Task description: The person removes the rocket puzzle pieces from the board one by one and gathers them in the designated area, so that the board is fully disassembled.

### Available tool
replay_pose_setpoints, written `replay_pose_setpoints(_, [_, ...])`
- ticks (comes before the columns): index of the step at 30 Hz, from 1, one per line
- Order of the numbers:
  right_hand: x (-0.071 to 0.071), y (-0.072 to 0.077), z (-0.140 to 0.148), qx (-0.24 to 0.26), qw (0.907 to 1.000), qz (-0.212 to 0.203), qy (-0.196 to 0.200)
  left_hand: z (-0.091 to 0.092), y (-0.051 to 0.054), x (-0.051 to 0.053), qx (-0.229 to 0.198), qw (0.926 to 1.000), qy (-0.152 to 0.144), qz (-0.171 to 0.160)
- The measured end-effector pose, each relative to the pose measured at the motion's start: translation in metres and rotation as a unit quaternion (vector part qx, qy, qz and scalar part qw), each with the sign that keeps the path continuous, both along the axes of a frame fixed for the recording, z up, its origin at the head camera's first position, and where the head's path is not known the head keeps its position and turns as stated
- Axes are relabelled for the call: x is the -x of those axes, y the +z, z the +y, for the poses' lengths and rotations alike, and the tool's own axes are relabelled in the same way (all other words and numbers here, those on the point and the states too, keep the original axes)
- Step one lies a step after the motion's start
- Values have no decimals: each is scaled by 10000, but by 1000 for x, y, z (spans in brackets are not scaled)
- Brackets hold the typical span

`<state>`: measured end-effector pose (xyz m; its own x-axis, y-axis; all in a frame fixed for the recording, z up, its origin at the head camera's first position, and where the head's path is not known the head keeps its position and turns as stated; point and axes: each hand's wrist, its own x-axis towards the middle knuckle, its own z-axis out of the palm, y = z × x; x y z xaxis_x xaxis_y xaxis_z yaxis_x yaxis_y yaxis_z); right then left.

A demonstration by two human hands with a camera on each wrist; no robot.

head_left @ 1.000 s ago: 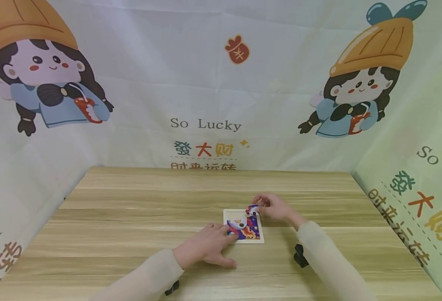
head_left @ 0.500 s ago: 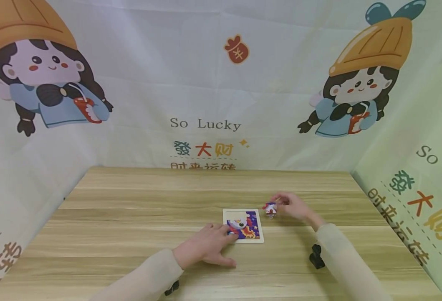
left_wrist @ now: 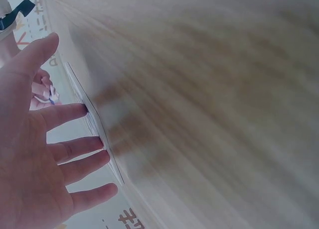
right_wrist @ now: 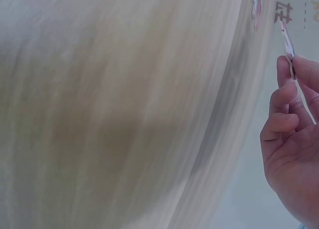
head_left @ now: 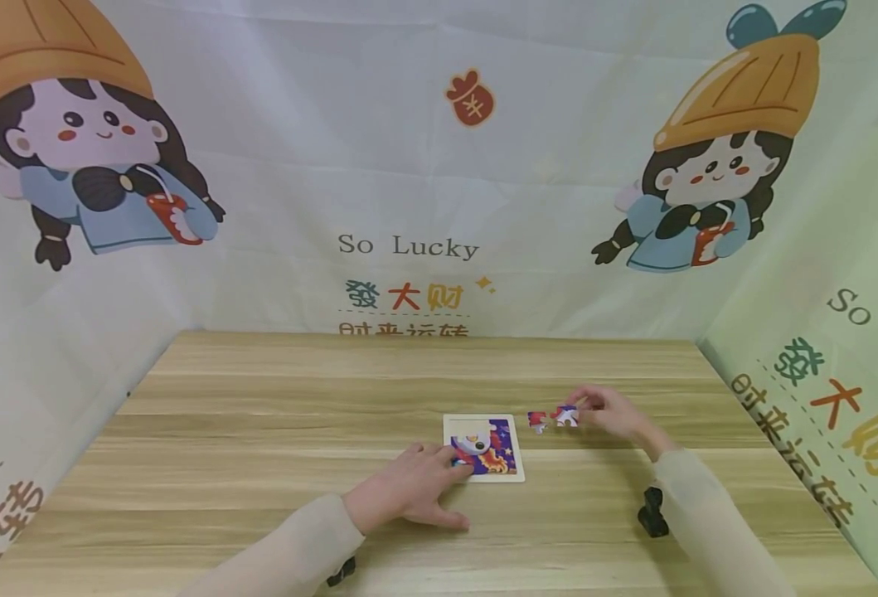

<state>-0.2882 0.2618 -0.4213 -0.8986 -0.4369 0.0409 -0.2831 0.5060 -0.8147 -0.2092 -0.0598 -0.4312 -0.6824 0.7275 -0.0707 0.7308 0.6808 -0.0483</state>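
Note:
A small square jigsaw puzzle (head_left: 494, 460) with a white border lies on the table, part of its upper left without pieces. My left hand (head_left: 412, 485) rests at its left edge, fingers straight and touching it; the left wrist view shows those fingertips (left_wrist: 82, 108) along the thin board's edge. To the right of the puzzle, my right hand (head_left: 613, 412) pinches a purple, red and white jigsaw piece (head_left: 566, 416) between thumb and fingers. In the right wrist view the held piece (right_wrist: 287, 42) appears edge-on. Another jigsaw piece (head_left: 538, 421) lies between the puzzle and my right hand.
The wood-grain table (head_left: 282, 414) spreads around the puzzle. A printed cloth backdrop (head_left: 409, 166) with cartoon figures rises behind it and at both sides. A black wrist device (head_left: 653, 512) hangs under the right sleeve.
My right hand has moved right, away from the puzzle, carrying a jigsaw piece. A separate piece now shows lying on the table beside the puzzle. My left hand has stayed put.

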Motion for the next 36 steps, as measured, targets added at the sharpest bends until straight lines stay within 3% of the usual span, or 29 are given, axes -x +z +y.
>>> replay_pose_setpoints(7, [2,-7,9,-34,10000,46,-10,0,-2,0,-3,10000,-16,32])
replay_pose_setpoints(15, [1,-12,11,-73,9995,-223,-206,-1,-3,0,-2,10000,-27,38])
replay_pose_setpoints(36, [3,-18,11,-369,9971,-94,-659,-2,-3,0,-23,10000,-37,23])
